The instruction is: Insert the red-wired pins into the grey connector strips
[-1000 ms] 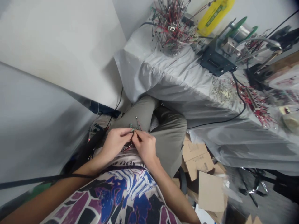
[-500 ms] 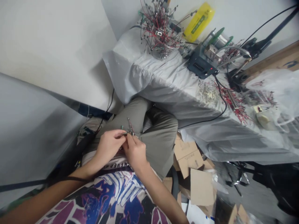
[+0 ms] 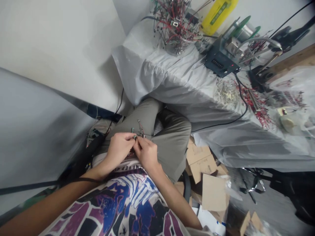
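Seen from the head camera, the left hand point(image 3: 118, 148) and right hand point(image 3: 147, 154) meet just above the lap, their fingertips point(image 3: 136, 138) closed from both sides in a tight pinch on a small green-and-metal wired component point(image 3: 138, 132). It is tiny and partly hidden by the fingers, so its exact form cannot be made out, and neither can how each finger bears on it. The work in hand looks like fine fingertip handling of this part, and it calls for a steady pinch and close attention. The hands rest over olive-grey cloth trousers point(image 3: 172, 144), with a dark-and-blue printed T-shirt point(image 3: 128, 206) below them at six o'clock. At one o'clock, a pale grey plastic sheet point(image 3: 172, 83) drapes over a table edge and bears a clear bowl point(image 3: 178, 49) heaped with a tangle of red and black wires point(image 3: 174, 24). Further round at two o'clock sit a dark grey electronic control unit point(image 3: 218, 62) with a small red light and a yellow plastic packet point(image 3: 218, 13). A thin black cable point(image 3: 221, 124) runs across the sheet at three o'clock, and flattened brown cardboard pieces point(image 3: 200, 162) lie on the floor at four o'clock.
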The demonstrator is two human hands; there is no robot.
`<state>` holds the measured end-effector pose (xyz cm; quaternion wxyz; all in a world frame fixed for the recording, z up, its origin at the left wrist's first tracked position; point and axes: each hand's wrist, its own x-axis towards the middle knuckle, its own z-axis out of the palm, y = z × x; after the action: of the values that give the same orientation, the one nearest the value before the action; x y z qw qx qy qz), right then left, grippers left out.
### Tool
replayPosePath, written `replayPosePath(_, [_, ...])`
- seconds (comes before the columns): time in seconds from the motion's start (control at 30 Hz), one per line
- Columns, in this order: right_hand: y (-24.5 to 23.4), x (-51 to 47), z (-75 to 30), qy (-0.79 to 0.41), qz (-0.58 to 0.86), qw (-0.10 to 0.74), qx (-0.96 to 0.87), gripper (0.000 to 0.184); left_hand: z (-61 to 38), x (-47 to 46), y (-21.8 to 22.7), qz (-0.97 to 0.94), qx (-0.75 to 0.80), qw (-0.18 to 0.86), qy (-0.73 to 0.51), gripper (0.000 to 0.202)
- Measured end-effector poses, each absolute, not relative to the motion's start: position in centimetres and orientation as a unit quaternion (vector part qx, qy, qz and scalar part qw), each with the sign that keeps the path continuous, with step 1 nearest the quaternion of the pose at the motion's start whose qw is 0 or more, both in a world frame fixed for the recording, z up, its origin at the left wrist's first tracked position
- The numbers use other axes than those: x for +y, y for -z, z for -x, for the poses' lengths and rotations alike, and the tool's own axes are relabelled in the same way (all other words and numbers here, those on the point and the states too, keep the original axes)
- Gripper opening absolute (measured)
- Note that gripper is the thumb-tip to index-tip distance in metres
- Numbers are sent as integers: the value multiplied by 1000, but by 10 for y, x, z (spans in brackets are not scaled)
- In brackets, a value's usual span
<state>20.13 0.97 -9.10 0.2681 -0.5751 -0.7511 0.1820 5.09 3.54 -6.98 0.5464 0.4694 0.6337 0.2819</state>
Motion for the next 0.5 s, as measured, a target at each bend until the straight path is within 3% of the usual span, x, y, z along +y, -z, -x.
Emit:
replayPosePath(0.13, [85, 11, -202, -188, 579, 279, -742, 30, -47, 36, 64, -457, 598, 593, -287, 27])
replayPosePath(0.33, [66, 11, -206, -266, 574, 356, -687, 28, -42, 37, 51, -398, 568, 656, -299, 55])
replayPosePath(0.5, [60, 12, -210, -376, 604, 389, -585, 26, -39, 44, 53, -434, 588, 620, -284, 47])
